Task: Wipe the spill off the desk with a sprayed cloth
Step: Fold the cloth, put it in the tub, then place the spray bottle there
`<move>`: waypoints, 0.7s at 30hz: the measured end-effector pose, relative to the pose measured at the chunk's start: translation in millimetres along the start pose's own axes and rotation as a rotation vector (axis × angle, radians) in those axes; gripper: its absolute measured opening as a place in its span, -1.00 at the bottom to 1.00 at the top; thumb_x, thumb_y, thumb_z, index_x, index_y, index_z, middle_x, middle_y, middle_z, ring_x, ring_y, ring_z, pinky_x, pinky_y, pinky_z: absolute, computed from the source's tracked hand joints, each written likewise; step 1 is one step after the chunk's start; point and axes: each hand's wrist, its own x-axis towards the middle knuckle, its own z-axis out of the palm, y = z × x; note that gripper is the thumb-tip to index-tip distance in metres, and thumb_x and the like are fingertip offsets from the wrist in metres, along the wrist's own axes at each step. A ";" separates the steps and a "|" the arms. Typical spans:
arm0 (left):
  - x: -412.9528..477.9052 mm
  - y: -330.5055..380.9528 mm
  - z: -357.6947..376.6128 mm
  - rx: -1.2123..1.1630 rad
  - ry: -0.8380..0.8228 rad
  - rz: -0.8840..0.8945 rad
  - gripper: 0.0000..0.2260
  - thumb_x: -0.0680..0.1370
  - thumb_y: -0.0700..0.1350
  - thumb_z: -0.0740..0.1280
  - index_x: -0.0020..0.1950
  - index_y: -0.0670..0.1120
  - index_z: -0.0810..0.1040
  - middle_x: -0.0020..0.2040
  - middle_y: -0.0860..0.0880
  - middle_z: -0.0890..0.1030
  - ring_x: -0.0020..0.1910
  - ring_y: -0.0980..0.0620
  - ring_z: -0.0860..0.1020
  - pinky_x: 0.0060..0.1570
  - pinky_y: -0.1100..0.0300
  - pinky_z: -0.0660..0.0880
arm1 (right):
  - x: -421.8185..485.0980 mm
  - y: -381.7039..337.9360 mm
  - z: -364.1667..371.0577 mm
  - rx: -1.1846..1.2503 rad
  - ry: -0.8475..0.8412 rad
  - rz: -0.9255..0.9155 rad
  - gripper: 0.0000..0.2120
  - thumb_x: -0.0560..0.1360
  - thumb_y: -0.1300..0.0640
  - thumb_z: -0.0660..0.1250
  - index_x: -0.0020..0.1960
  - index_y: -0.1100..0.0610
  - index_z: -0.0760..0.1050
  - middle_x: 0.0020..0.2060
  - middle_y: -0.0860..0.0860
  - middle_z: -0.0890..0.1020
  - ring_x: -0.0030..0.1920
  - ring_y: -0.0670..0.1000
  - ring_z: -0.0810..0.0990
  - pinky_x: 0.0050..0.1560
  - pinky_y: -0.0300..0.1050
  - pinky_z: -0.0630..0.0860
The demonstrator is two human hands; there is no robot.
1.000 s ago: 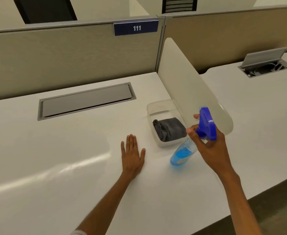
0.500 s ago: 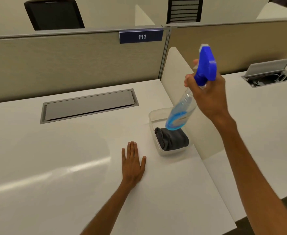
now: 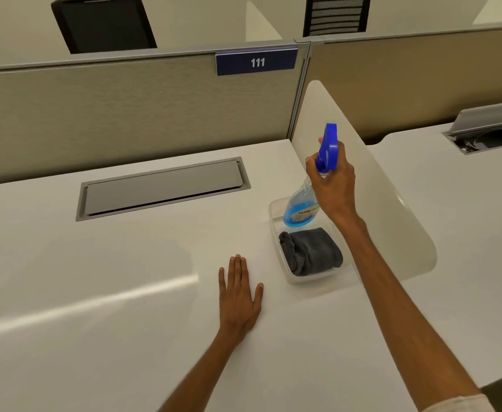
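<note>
A folded dark grey cloth (image 3: 310, 251) lies in a clear plastic tray (image 3: 276, 208) on the white desk (image 3: 125, 292). My right hand (image 3: 334, 185) grips the neck of a spray bottle (image 3: 301, 209) with a blue trigger head and blue liquid, holding it over the far end of the tray, just beyond the cloth. My left hand (image 3: 239, 295) rests flat on the desk, fingers spread, left of the tray. A faint wet-looking patch (image 3: 166, 257) shows on the desk left of that hand.
A grey cable hatch (image 3: 160, 187) is set into the desk behind. A white curved divider (image 3: 377, 179) stands right of the tray, with a neighbouring desk (image 3: 463, 233) beyond. Beige partitions with a "111" sign (image 3: 256, 62) close the back.
My right hand lifted the spray bottle from near the desk's front, swung it up high, then lowered it over the far end of the tray. My left hand stayed flat.
</note>
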 end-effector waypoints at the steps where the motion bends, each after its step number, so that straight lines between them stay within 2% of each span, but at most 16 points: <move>1: 0.3 0.1 0.2 0.001 0.003 0.001 -0.35 0.62 0.19 -0.11 0.59 -0.12 -0.21 0.62 -0.08 -0.15 0.58 0.03 -0.22 0.56 -0.06 -0.20 | -0.6 5.4 3.5 0.001 -0.002 0.008 -0.55 0.53 0.04 0.34 0.35 0.17 0.33 0.06 0.07 0.61 -0.14 -0.05 0.59 -0.04 -0.32 0.52; 5: 1.1 -0.3 1.3 0.009 0.016 0.004 -0.36 0.62 0.18 -0.08 0.59 -0.13 -0.17 0.62 -0.09 -0.10 0.59 0.02 -0.18 0.56 -0.06 -0.17 | -4.9 22.8 15.3 0.014 0.000 0.052 -0.55 0.53 0.05 0.35 0.34 0.18 0.33 0.04 0.10 0.61 -0.14 -0.04 0.58 -0.02 -0.23 0.56; 8: 1.7 -0.6 2.6 0.012 0.009 -0.001 -0.35 0.63 0.19 -0.09 0.59 -0.12 -0.20 0.62 -0.08 -0.13 0.59 0.03 -0.20 0.56 -0.06 -0.17 | -7.3 32.7 21.2 0.030 -0.007 0.082 -0.56 0.54 0.06 0.34 0.33 0.19 0.33 0.00 0.04 0.58 -0.14 -0.03 0.58 -0.01 -0.21 0.56; 11: 1.8 -0.6 2.9 0.012 0.001 -0.007 -0.35 0.62 0.20 -0.11 0.58 -0.11 -0.23 0.62 -0.07 -0.16 0.58 0.04 -0.23 0.56 -0.06 -0.18 | -6.1 37.8 25.8 0.030 -0.003 0.083 -0.56 0.53 0.05 0.34 0.33 0.20 0.33 -0.02 -0.02 0.55 -0.18 -0.04 0.57 -0.04 -0.28 0.54; 16: 2.5 0.3 1.3 0.025 -0.007 -0.011 -0.35 0.62 0.20 -0.12 0.58 -0.12 -0.22 0.62 -0.08 -0.15 0.58 0.03 -0.22 0.56 -0.06 -0.17 | 2.2 40.1 30.0 0.009 -0.042 0.112 -0.53 0.53 0.01 0.35 0.35 0.17 0.32 0.06 0.10 0.61 -0.10 -0.01 0.58 -0.01 -0.22 0.54; 21: 1.7 0.6 -0.3 0.023 -0.015 -0.009 -0.35 0.63 0.19 -0.11 0.58 -0.12 -0.22 0.62 -0.08 -0.17 0.58 0.03 -0.23 0.56 -0.06 -0.18 | 7.6 39.4 29.5 0.020 -0.067 0.127 -0.55 0.52 0.02 0.37 0.33 0.18 0.37 0.10 0.13 0.61 -0.09 -0.02 0.57 -0.02 -0.34 0.47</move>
